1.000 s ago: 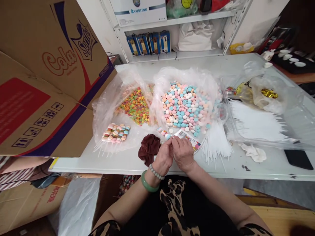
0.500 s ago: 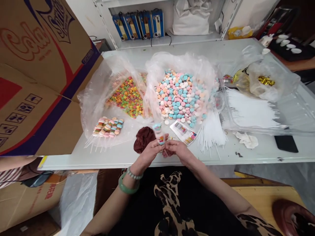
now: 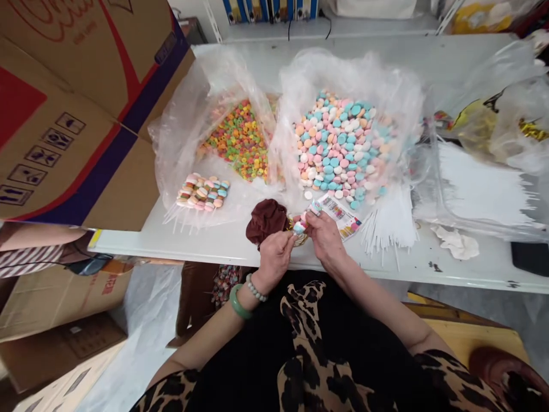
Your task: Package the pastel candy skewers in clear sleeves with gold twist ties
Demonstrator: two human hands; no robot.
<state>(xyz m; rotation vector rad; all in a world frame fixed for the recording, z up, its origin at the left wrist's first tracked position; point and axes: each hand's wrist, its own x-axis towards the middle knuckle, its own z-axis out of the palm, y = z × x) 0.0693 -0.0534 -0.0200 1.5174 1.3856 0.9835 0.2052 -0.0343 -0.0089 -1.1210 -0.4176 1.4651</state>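
Observation:
A small wrapped candy piece (image 3: 304,220) is held between both hands near the table's front edge. My left hand (image 3: 275,254) pinches its lower end, and my right hand (image 3: 323,232) grips its upper end. Beside my left hand lies a dark red cloth bundle (image 3: 266,221). Behind them, one clear bag holds pastel candies (image 3: 338,146), another holds small colourful ring candies (image 3: 242,137). Several candy skewers (image 3: 202,192) lie on plastic at the left. A printed card (image 3: 343,216) and a fan of white sticks (image 3: 388,223) are right of my hands.
A large cardboard box (image 3: 141,194) stands at the left. On the right are a clear tray of white sticks (image 3: 484,183), a crumpled tissue (image 3: 457,243) and a black flat object (image 3: 529,258). A shelf (image 3: 364,28) runs behind the table (image 3: 223,243). Part of another person (image 3: 38,237) shows at far left.
The view has shifted down and left. The wrapped piece has tilted to the right; my right hand has moved to its upper end and my left hand to its lower end.

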